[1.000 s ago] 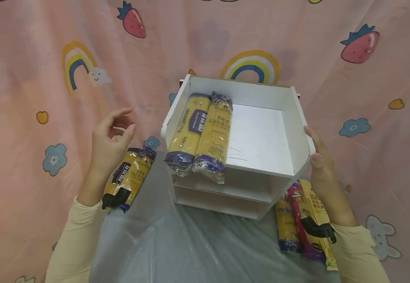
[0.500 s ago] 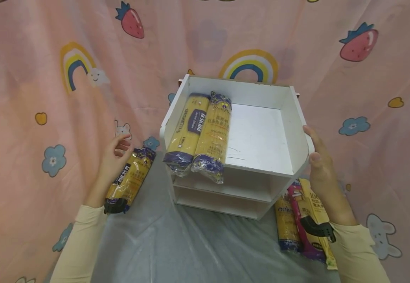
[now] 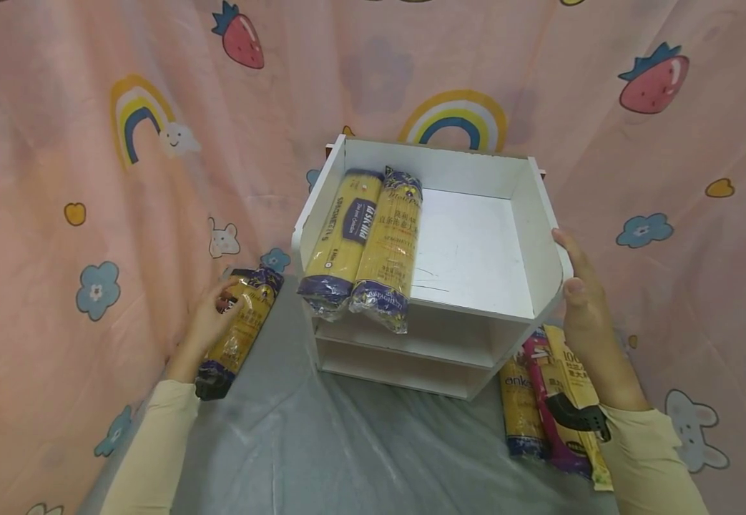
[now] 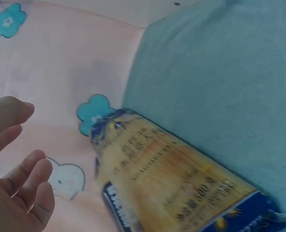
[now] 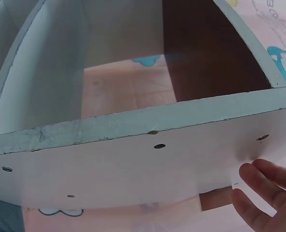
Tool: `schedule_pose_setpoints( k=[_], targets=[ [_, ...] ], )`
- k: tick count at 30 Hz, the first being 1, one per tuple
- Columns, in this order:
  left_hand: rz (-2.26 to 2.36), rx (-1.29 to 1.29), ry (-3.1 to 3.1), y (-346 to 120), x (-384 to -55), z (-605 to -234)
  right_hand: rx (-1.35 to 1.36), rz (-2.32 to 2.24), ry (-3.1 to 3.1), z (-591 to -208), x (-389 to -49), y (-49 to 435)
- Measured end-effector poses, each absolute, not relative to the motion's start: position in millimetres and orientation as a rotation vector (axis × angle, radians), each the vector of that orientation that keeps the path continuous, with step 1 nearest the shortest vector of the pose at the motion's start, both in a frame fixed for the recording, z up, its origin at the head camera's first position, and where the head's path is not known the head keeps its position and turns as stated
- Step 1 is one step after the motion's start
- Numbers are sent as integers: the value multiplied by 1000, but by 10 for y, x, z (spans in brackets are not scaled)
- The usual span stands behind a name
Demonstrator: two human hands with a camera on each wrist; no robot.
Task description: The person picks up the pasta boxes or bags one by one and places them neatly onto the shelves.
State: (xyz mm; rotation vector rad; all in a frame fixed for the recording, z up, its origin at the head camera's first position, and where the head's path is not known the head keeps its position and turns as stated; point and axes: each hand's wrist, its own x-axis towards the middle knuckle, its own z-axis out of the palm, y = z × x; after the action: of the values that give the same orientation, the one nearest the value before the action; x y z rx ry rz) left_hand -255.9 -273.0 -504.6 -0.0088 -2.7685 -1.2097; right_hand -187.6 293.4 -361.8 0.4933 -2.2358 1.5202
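Note:
My left hand (image 3: 207, 323) is over spaghetti packs (image 3: 248, 330) lying on the cloth left of the shelf. In the left wrist view its fingers (image 4: 36, 169) are loosely bent and hold nothing, beside a yellow pack with blue ends (image 4: 167, 174). My right hand (image 3: 586, 315) rests against the right side of a white shelf unit (image 3: 469, 250). In the right wrist view, its fingers (image 5: 263, 186) lie fairly straight by the side panel (image 5: 113, 166). Two spaghetti packs, one with a dark label (image 3: 343, 232) and one beside it (image 3: 390, 243), lie on the shelf's top left.
Right of the shelf, partly under my right arm, lie a yellow pasta pack (image 3: 523, 408), a pink pack (image 3: 556, 422) and a pale yellow pack (image 3: 572, 365). Two lower compartments (image 3: 405, 365) face front. A patterned pink curtain (image 3: 321, 71) hangs behind, above a grey-blue cloth (image 3: 347, 458).
My left hand has come down from above onto the left spaghetti packs, whose lower end has shifted slightly. My right hand has stayed at the shelf's side.

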Motion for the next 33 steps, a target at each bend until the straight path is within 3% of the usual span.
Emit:
schedule_pose_setpoints(
  k=[33],
  targets=[
    [-1037, 149, -3075, -2893, -2511, -5570, 516, 1519, -2246, -3619, -1880, 2938]
  ],
)
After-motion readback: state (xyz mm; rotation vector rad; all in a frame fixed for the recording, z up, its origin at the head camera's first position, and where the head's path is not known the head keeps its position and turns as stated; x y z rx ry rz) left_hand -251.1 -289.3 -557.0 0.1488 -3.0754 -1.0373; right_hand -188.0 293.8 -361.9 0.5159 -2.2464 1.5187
